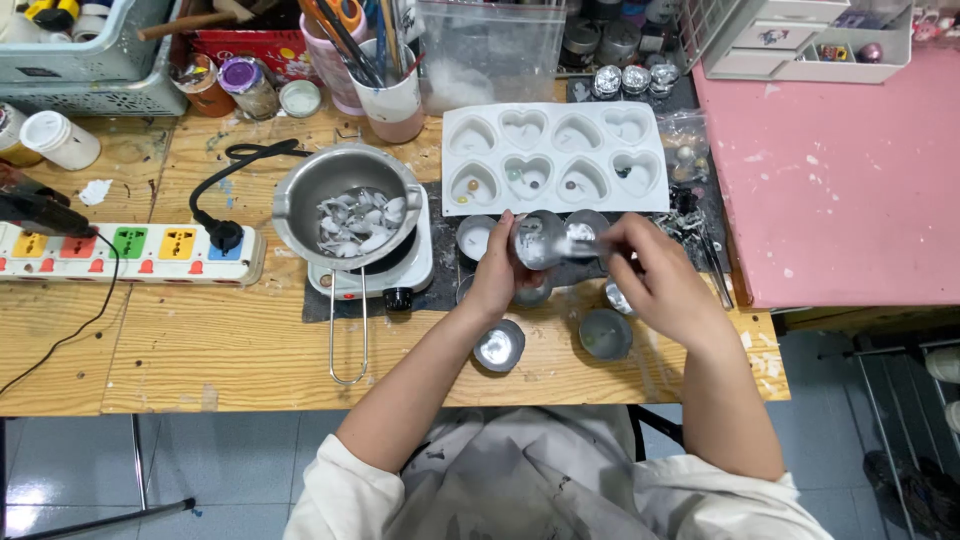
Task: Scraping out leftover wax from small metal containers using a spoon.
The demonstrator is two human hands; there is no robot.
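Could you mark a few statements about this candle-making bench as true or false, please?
1. The left hand holds a small shiny metal cup. True.
2. The metal melting pot is empty. False: it holds pale, flaky pieces.
3. The white heart-shaped mould lies beyond the hands, further from the person. True.
4. The right hand rests flat on the pink surface. False: it is raised at the cup over the wooden table.
5. A black plug sits in the multicoloured power strip. True.
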